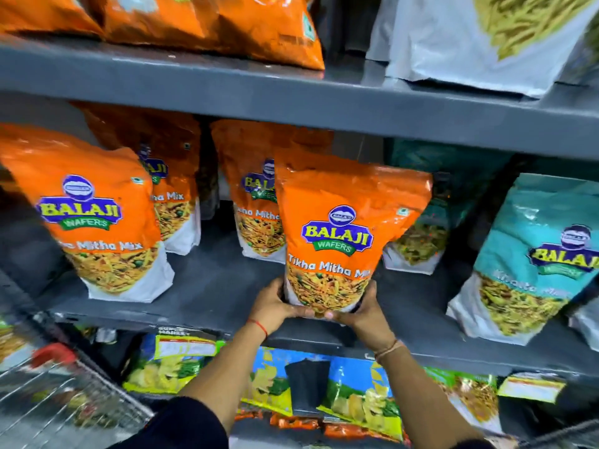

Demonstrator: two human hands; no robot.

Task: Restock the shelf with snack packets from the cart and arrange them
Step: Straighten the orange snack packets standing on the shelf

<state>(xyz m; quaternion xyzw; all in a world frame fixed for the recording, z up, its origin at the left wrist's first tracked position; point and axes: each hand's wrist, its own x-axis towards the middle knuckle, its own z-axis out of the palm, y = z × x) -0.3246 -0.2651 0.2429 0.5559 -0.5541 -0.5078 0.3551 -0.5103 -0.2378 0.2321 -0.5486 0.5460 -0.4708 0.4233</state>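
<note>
At lower left I see the wire cart (58, 393). An orange packet (90, 222) stands on the grey shelf (210, 280). My left hand (275, 306) and right hand (366, 314) grip the base of the Tikha Mitha Mix packet (337, 241), upright at the shelf's front edge. A teal packet (531, 260) stands to its right.

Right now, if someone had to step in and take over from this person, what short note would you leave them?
Left hand: grips the lower left corner of the orange Tikha Mitha Mix packet.
Right hand: grips its lower right corner.
Packet: upright, label outward, at the front of the middle shelf, just ahead of a matching packet. I cannot tell whether it rests there yet.
Done: two more matching packets stand further left.
Left: set this one down, line up the row, and fetch more from the cart, whose contents are blurred.
</note>
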